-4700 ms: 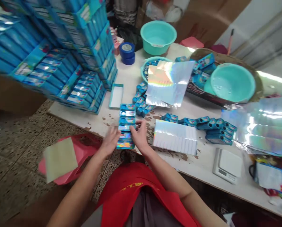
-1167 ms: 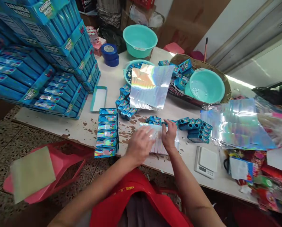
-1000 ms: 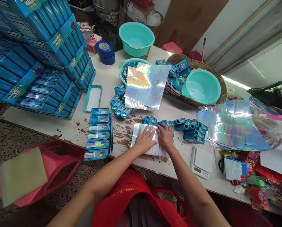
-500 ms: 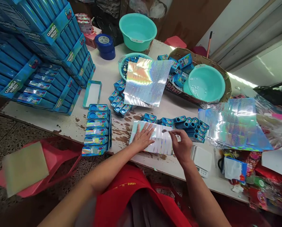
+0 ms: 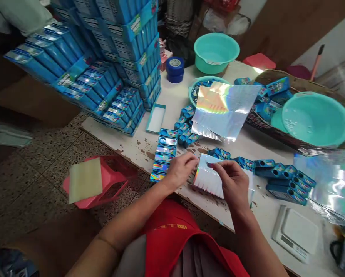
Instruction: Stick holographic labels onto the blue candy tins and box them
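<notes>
My left hand and my right hand both pinch the upper edge of a shiny holographic sticker sheet, lifted off the stack of such sheets at the near edge of the white table. Just left of my left hand lies a column of small blue candy boxes, several with holographic strips on top. More small blue boxes lie in a row behind the sheets.
Tall stacks of blue display cartons fill the table's left. Teal basins, blue tape rolls, large holographic sheets, a white scale at right. A pink stool with yellow pad stands on the floor.
Both hands left the column of blue boxes and moved right to the sheet stack. The flat left hand now pinches, and one sheet is lifted. The camera view swung left.
</notes>
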Action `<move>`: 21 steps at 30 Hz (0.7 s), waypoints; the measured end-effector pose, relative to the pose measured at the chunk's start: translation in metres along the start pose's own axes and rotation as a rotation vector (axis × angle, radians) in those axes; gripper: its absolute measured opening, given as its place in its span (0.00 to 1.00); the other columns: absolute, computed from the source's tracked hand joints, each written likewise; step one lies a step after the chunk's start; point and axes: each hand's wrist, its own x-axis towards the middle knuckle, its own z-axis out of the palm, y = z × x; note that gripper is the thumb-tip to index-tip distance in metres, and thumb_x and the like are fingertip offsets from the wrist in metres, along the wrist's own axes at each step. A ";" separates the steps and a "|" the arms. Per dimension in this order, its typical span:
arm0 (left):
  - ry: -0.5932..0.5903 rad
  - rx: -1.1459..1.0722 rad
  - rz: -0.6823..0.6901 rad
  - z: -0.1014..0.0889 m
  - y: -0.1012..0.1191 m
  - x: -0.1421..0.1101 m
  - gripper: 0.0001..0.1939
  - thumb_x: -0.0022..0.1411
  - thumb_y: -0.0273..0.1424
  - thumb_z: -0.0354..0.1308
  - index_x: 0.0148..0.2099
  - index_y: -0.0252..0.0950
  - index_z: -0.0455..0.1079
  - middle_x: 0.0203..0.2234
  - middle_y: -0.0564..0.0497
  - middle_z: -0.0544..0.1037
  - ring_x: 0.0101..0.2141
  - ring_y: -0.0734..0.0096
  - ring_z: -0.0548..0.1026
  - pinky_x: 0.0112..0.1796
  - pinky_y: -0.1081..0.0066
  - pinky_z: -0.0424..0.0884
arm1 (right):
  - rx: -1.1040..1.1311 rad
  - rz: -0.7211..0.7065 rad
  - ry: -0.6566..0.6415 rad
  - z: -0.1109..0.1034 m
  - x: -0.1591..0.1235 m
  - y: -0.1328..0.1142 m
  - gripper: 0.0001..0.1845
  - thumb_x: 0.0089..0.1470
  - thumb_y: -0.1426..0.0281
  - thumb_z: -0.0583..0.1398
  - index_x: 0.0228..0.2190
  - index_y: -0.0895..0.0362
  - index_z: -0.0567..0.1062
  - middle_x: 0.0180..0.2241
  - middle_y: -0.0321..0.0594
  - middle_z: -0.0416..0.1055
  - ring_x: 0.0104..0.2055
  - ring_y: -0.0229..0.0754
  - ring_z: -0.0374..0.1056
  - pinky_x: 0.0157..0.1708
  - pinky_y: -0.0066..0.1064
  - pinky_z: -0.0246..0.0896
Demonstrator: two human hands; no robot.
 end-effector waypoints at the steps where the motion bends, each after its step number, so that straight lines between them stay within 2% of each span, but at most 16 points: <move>1: 0.079 0.005 0.005 -0.021 -0.002 -0.004 0.09 0.59 0.36 0.54 0.35 0.37 0.70 0.23 0.56 0.70 0.25 0.77 0.69 0.28 0.76 0.66 | 0.040 0.014 -0.042 0.014 0.000 -0.006 0.12 0.47 0.61 0.65 0.27 0.55 0.72 0.26 0.35 0.72 0.30 0.39 0.68 0.32 0.32 0.63; 3: 0.177 -0.062 0.028 -0.056 -0.004 -0.011 0.14 0.59 0.40 0.56 0.42 0.38 0.69 0.29 0.54 0.72 0.30 0.75 0.70 0.31 0.75 0.67 | 0.082 0.013 -0.103 0.037 0.001 -0.018 0.11 0.47 0.61 0.65 0.26 0.55 0.71 0.25 0.33 0.70 0.28 0.37 0.66 0.31 0.30 0.62; 4: 0.182 -0.136 0.051 -0.069 -0.004 -0.013 0.19 0.58 0.43 0.57 0.47 0.38 0.67 0.35 0.51 0.73 0.34 0.73 0.71 0.34 0.74 0.68 | 0.094 0.006 -0.125 0.046 0.000 -0.023 0.11 0.47 0.61 0.66 0.26 0.55 0.71 0.25 0.33 0.69 0.28 0.36 0.65 0.30 0.29 0.61; 6: 0.100 -0.324 0.102 -0.083 -0.003 -0.016 0.31 0.54 0.49 0.60 0.55 0.40 0.62 0.48 0.45 0.70 0.44 0.67 0.71 0.39 0.71 0.69 | 0.117 -0.008 -0.162 0.057 -0.001 -0.034 0.11 0.47 0.62 0.66 0.26 0.55 0.72 0.24 0.32 0.69 0.27 0.35 0.64 0.29 0.28 0.60; 8: -0.035 -0.455 0.085 -0.085 -0.003 -0.018 0.37 0.47 0.50 0.64 0.56 0.40 0.61 0.52 0.42 0.68 0.47 0.63 0.71 0.39 0.70 0.70 | 0.140 -0.009 -0.192 0.064 -0.003 -0.040 0.11 0.47 0.62 0.66 0.27 0.55 0.72 0.25 0.32 0.69 0.27 0.35 0.64 0.29 0.28 0.60; 10: -0.109 -0.465 -0.006 -0.082 -0.004 -0.018 0.31 0.45 0.47 0.66 0.48 0.36 0.66 0.41 0.44 0.74 0.38 0.67 0.74 0.33 0.73 0.69 | 0.154 0.004 -0.220 0.072 -0.005 -0.042 0.12 0.46 0.62 0.66 0.27 0.55 0.72 0.25 0.32 0.70 0.28 0.35 0.65 0.30 0.28 0.60; 13: -0.044 -0.350 -0.099 -0.084 -0.014 -0.015 0.16 0.52 0.41 0.62 0.33 0.33 0.67 0.21 0.55 0.70 0.23 0.77 0.69 0.24 0.77 0.63 | 0.129 0.035 -0.232 0.089 -0.007 -0.034 0.11 0.47 0.61 0.65 0.27 0.55 0.72 0.26 0.34 0.71 0.29 0.37 0.66 0.32 0.30 0.62; 17: 0.101 -0.131 -0.011 -0.108 -0.035 0.004 0.07 0.54 0.34 0.55 0.32 0.34 0.68 0.19 0.58 0.67 0.21 0.79 0.65 0.23 0.78 0.61 | -0.004 0.028 -0.123 0.122 0.003 -0.014 0.13 0.45 0.59 0.64 0.27 0.56 0.77 0.35 0.42 0.72 0.40 0.44 0.67 0.34 0.34 0.63; 19: 0.112 -0.052 0.027 -0.123 -0.041 0.018 0.06 0.55 0.32 0.54 0.32 0.34 0.67 0.18 0.58 0.67 0.21 0.79 0.65 0.24 0.77 0.61 | -0.055 0.009 -0.060 0.137 0.013 -0.005 0.13 0.44 0.59 0.64 0.27 0.56 0.78 0.40 0.45 0.71 0.45 0.48 0.65 0.38 0.37 0.63; 21: 0.102 -0.004 0.030 -0.133 -0.044 0.030 0.05 0.55 0.32 0.54 0.32 0.35 0.67 0.19 0.58 0.67 0.21 0.79 0.66 0.24 0.77 0.62 | -0.093 -0.013 -0.025 0.149 0.024 0.000 0.13 0.44 0.59 0.64 0.27 0.57 0.79 0.39 0.45 0.70 0.46 0.48 0.65 0.43 0.40 0.61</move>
